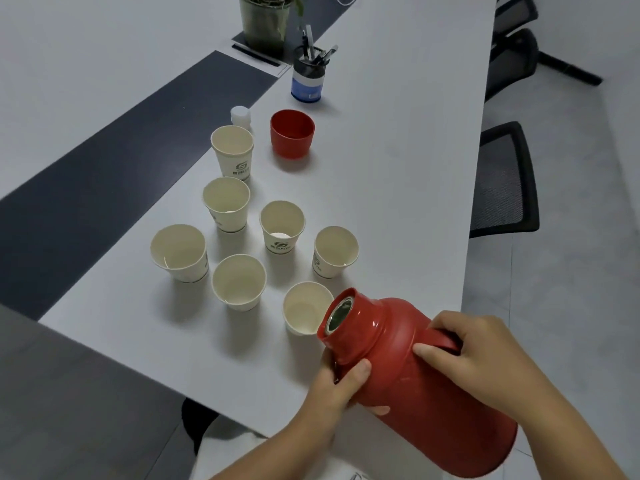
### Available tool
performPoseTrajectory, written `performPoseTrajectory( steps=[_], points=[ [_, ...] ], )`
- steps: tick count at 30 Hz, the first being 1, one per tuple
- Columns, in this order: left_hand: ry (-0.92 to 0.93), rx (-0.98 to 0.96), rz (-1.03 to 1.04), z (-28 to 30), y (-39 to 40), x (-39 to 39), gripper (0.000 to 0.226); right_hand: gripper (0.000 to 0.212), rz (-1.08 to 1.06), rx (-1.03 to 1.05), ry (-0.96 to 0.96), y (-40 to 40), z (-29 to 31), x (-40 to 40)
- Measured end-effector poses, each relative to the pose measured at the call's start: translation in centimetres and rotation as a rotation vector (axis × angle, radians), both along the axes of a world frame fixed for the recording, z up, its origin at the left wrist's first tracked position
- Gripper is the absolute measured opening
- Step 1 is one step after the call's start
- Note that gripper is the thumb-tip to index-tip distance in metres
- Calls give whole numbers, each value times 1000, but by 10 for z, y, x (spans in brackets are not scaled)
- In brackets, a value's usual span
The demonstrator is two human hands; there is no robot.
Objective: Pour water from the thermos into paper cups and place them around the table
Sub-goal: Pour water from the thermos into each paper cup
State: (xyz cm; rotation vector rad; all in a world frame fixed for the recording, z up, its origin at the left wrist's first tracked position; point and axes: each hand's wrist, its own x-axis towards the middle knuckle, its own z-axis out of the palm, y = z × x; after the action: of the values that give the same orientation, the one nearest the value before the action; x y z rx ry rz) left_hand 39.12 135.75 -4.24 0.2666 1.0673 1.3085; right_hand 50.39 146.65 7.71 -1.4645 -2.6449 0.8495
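While the red thermos lies tilted almost flat at the 5 o'clock part of the head view, its open mouth points toward 10 o'clock and sits just over the rim of the nearest paper cup. That cup stands close to the white table's near edge, which runs from 9 o'clock down to 5 o'clock; the table's right edge climbs toward 1 o'clock, with black mesh chairs beyond it over a grey floor.

Six more paper cups cluster at the middle, apart from one another with narrow gaps between them. Toward 12 o'clock from the cluster stand the red thermos cap and a small white stopper, and further on a pen holder and a potted plant. Bare table surface lies to the right of the cups, out to the right edge; a dark strip runs along the left.

The right hand comes in from 4 o'clock, its fingers curled round the thermos handle, thumb laid on the body. The left hand comes up from 6 o'clock and grips the thermos neck from below, thumb across the shoulder and fingers wrapped under.
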Motion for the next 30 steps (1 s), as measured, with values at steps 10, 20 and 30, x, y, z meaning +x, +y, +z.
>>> performPoseTrajectory(
  steps=[10,20,30],
  points=[
    [-85,3,10,2,3,-3,74,22,37,25,-97,6,8,-16],
    [-130,23,5,2,4,-3,75,27,86,63,-183,9,13,-27],
    [-108,17,-3,2,5,-3,81,26,112,59,-190,12,15,-33]
  ],
)
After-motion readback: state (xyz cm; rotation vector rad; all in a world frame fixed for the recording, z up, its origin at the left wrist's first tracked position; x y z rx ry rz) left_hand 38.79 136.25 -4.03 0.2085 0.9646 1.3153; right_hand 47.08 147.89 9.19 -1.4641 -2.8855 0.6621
